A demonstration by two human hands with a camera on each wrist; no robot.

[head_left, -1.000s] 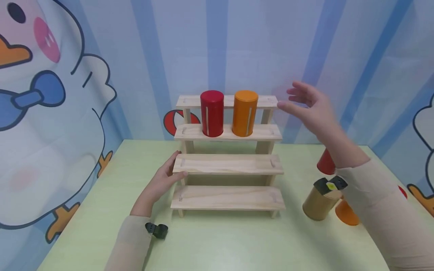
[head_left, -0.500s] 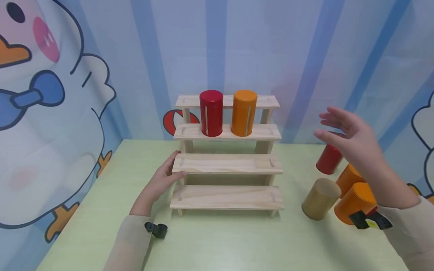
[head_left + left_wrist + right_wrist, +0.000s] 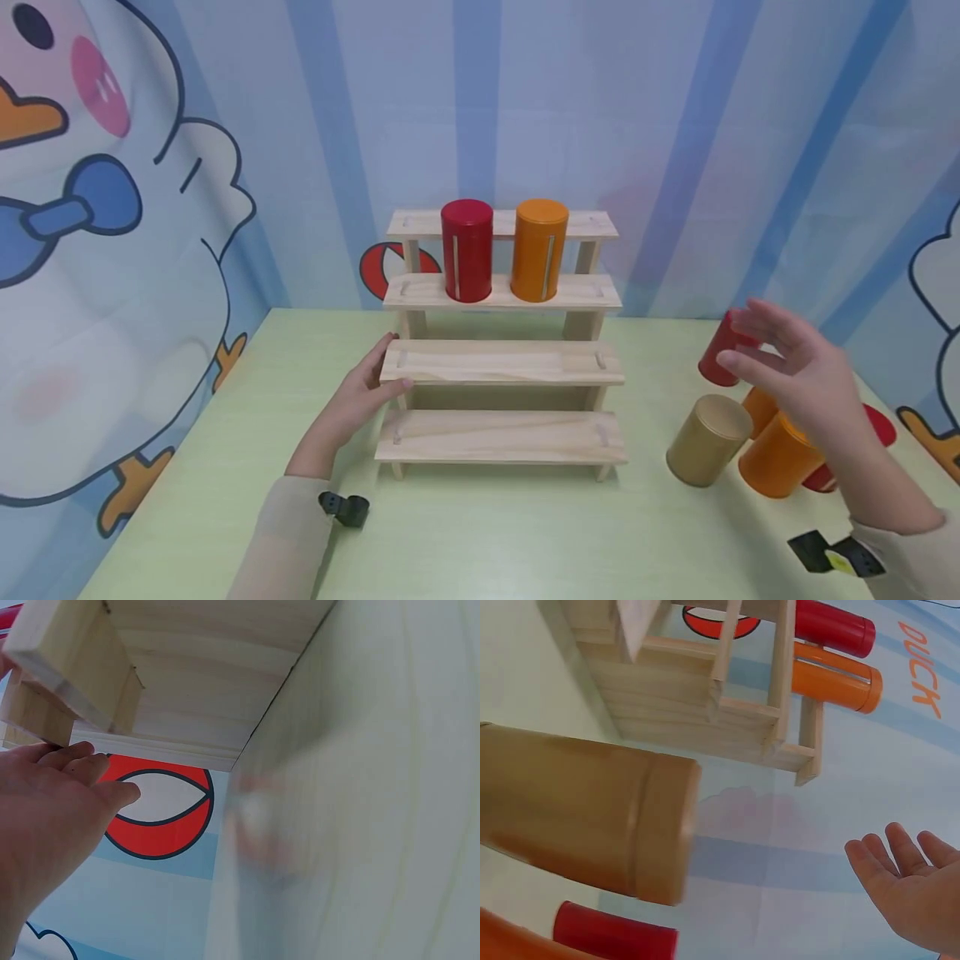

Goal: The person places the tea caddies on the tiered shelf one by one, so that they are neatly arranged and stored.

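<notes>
- The smooth, orange, seemingly metal cylinder [image 3: 776,462] is standing on the pale green, wood-patterned table [image 3: 525,542]; close neighbours are leaving little finger room, so a careless reach could knock it over.
- The right hand [image 3: 798,367] is hovering near this cluster holding nothing, its fingers lightly bent and close together, thumb apart; sweeping low, it could topple the satin gold cylinder [image 3: 708,442] or the glossy red, tilted-looking cylinder [image 3: 722,354].
- The left hand [image 3: 358,408] is gripping a shelf end of the unpainted, grainy, four-tier wooden stand [image 3: 502,437], thumb in front; pushing unevenly could shift it and unsettle the shiny red canister [image 3: 467,254] and rounded orange canister [image 3: 538,254] standing upstairs.
- The creased, blue-striped cartoon backdrop [image 3: 600,108] is hanging behind.
</notes>
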